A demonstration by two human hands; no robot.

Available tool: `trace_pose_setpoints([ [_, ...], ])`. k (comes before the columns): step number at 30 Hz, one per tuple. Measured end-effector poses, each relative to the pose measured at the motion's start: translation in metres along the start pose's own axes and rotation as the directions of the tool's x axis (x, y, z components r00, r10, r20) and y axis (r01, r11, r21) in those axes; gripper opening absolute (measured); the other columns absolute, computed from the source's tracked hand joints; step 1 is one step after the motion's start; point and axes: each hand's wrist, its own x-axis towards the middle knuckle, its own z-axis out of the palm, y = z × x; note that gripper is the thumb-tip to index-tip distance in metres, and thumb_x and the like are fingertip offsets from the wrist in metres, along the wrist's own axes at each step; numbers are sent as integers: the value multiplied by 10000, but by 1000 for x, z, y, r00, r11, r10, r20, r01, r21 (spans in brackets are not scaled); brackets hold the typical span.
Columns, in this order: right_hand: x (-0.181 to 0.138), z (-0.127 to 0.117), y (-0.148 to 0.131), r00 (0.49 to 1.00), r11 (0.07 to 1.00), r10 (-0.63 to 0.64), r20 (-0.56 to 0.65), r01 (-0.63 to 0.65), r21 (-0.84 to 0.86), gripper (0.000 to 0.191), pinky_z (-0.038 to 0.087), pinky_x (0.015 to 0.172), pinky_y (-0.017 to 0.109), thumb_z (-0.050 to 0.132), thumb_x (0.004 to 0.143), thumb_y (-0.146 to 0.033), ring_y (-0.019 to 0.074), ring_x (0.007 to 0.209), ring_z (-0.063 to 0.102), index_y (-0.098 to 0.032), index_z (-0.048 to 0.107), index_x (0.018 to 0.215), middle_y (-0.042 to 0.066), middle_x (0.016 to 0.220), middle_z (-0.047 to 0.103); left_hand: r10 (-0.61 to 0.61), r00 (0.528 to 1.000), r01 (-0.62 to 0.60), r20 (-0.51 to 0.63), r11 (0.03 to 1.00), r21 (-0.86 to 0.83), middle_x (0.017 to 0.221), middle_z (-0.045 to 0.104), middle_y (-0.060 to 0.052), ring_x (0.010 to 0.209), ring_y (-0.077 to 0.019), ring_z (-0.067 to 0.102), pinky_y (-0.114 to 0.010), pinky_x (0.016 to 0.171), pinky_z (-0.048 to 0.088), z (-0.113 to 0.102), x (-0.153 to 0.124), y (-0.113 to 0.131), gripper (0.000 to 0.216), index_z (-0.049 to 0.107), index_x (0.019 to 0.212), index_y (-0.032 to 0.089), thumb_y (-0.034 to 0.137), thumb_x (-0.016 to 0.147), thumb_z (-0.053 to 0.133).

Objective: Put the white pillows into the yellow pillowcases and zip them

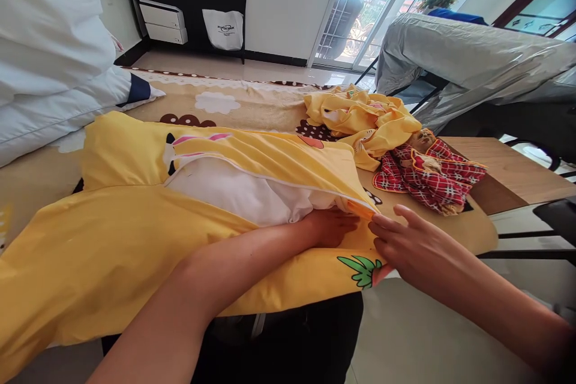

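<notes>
A yellow cover (117, 222) with printed carrots and a bunny pattern lies across the bed, its long slit gaping. Through the slit shows a white pillow-like filling (229, 189). My left hand (335, 227) reaches into the right end of that slit, fingers stretched out against the fabric beside the filling; the fingertips are partly hidden by cloth. At the cover's right end, my right hand (396, 240) pinches the edge of the opening between thumb and fingers.
Crumpled yellow cloth (360, 117) and a red plaid cloth bundle (432, 174) lie at the bed's right end. White bedding (49, 42) is heaped at the left. A wooden tabletop (499, 168) and a plastic-wrapped piece of furniture (468, 54) stand at the right.
</notes>
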Motion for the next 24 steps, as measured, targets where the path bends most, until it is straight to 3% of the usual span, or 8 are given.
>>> trace_pose_setpoints([
  [10, -2, -3, 2, 999, 1000, -22, 50, 22, -6, 149, 348, 904, 464, 615, 697, -143, 249, 899, 522, -224, 601, 573, 69, 688, 591, -94, 996, 94, -1, 996, -7, 1442, 473, -99, 1392, -209, 349, -318, 1183, 221, 16, 11, -2, 481, 502, 1362, 55, 237, 931, 389],
  [17, 1, -8, 4, 999, 1000, -20, 33, 20, -12, 157, 362, 895, 465, 597, 672, -108, 255, 890, 526, -231, 597, 574, 78, 685, 589, -159, 987, 158, -13, 986, -57, 1510, 362, -130, 1432, -230, 256, -324, 1183, 201, 19, 10, -3, 576, 388, 1428, 32, 298, 917, 396],
  [21, 5, -10, 3, 1000, 1000, -8, -6, 8, 20, 185, 355, 901, 462, 546, 683, -81, 256, 893, 543, -231, 578, 580, 83, 685, 602, -200, 979, 201, 32, 943, -266, 1518, 335, -154, 1451, -234, 189, -295, 1186, 133, 16, 9, -2, 583, 361, 1435, 2, 252, 915, 446],
  [24, 6, -11, 6, 998, 995, 43, -56, -37, 96, 238, 342, 894, 447, 469, 731, -37, 233, 898, 573, -216, 560, 604, 81, 764, 649, -200, 979, 195, 51, 819, -540, 1466, 406, -194, 1436, -246, 233, -306, 1180, 92, 9, 11, -5, 493, 482, 1354, -9, 147, 886, 491],
])
